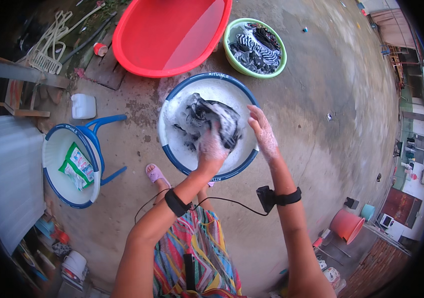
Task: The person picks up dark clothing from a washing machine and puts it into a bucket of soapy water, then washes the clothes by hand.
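Observation:
A white basin with a dark blue rim point(172, 158) stands on the ground before me, full of suds. In it lies a wet black-and-white garment point(226, 119), bunched and partly covered in foam. My left hand point(212, 146), soapy, is closed on the near side of this garment; its fingertips are hidden in the cloth and slightly blurred. Over the basin's right rim hovers my right hand point(263, 130), its fingers stretched out and foam on its skin, touching no cloth.
Beyond the basin are a large red tub point(142, 67) of water and a green basin point(282, 63) of wet dark clothes. At left, a second blue-rimmed basin point(49, 174) holding a green-and-white packet point(77, 166) sits by a blue stool point(117, 175). A white jug point(83, 106) stands nearby.

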`<move>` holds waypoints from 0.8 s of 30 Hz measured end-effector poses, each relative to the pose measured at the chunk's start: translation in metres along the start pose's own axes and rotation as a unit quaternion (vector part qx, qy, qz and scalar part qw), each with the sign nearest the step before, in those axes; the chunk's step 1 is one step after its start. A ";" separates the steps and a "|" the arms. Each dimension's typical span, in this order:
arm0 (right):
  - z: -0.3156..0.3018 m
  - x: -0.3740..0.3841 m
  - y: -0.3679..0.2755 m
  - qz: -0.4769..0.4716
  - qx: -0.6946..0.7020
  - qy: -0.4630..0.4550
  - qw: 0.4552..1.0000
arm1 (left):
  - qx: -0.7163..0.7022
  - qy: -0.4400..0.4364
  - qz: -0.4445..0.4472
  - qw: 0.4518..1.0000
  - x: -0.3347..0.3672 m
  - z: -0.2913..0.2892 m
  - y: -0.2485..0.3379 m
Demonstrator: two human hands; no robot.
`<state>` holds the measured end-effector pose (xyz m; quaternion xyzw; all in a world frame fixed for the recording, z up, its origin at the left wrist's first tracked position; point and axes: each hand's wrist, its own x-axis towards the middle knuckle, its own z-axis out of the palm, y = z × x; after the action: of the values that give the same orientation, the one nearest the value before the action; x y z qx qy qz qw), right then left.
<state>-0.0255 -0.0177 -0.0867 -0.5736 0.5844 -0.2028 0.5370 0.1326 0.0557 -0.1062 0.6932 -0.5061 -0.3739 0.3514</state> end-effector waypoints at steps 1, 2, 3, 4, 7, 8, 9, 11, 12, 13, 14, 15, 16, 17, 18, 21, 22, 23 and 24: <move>0.003 0.001 -0.008 0.005 0.100 -0.034 0.994 | 0.091 -0.026 0.074 0.993 -0.006 0.002 0.002; 0.008 0.005 -0.014 0.013 -0.036 -0.079 0.996 | 0.139 -0.073 0.095 0.983 -0.009 0.008 0.003; 0.015 0.010 -0.017 0.019 -0.189 -0.114 0.975 | 0.180 -0.137 0.113 0.968 -0.015 0.011 0.003; 0.026 0.015 -0.016 0.011 -0.330 -0.152 0.932 | 0.212 -0.203 0.130 0.947 -0.024 0.014 0.001; 0.047 0.023 -0.003 0.093 -0.430 -0.162 0.883 | 0.229 -0.205 0.255 0.917 -0.046 0.011 -0.011; 0.050 0.023 0.002 0.095 -0.398 -0.138 0.902 | 0.249 -0.251 0.287 0.890 -0.050 0.006 -0.016; 0.052 0.018 0.005 0.107 -0.368 -0.120 0.916 | 0.252 -0.275 0.256 0.892 -0.052 0.001 -0.019; 0.052 0.006 0.005 0.076 -0.307 -0.021 0.948 | 0.040 -0.141 0.085 0.986 -0.043 -0.011 -0.027; 0.051 -0.002 0.001 0.015 -0.273 -0.021 0.962 | -0.076 -0.063 0.011 0.995 -0.034 -0.018 -0.031; 0.051 -0.012 -0.007 -0.012 -0.249 -0.018 0.968 | -0.270 -0.039 -0.191 0.943 -0.018 -0.022 -0.033; 0.052 -0.022 -0.017 -0.053 -0.222 -0.018 0.974 | -0.513 -0.042 -0.331 0.791 -0.016 -0.030 -0.033; 0.056 -0.030 -0.029 -0.108 -0.241 -0.030 0.964 | -0.583 -0.078 -0.355 0.727 -0.001 -0.032 -0.034; 0.059 -0.038 -0.042 -0.176 -0.259 -0.045 0.949 | -0.678 -0.113 -0.354 0.634 0.011 -0.036 -0.034; 0.057 -0.050 -0.054 -0.221 -0.277 -0.068 0.932 | -0.720 -0.200 -0.357 0.560 0.023 -0.041 -0.037; 0.058 -0.060 -0.065 -0.259 -0.278 -0.087 0.921 | -0.768 -0.331 -0.255 0.485 0.030 -0.048 -0.039; 0.053 -0.070 -0.080 -0.297 -0.291 -0.169 0.894 | -0.741 -0.166 -0.360 0.542 0.032 -0.049 -0.034; 0.048 -0.066 -0.078 -0.302 -0.294 -0.172 0.890 | -0.720 -0.237 -0.289 0.585 0.029 -0.050 -0.032; 0.044 -0.061 -0.073 -0.325 -0.292 -0.182 0.881 | -0.704 -0.222 -0.303 0.603 0.024 -0.049 -0.027; 0.040 -0.048 -0.064 -0.305 -0.310 -0.126 0.892 | -0.702 -0.229 -0.291 0.608 0.017 -0.050 -0.023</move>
<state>0.0270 0.0232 -0.0272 -0.8818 0.3412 -0.0912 0.3126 0.1900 0.0500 -0.1058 0.2369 0.0758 -0.8437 0.4757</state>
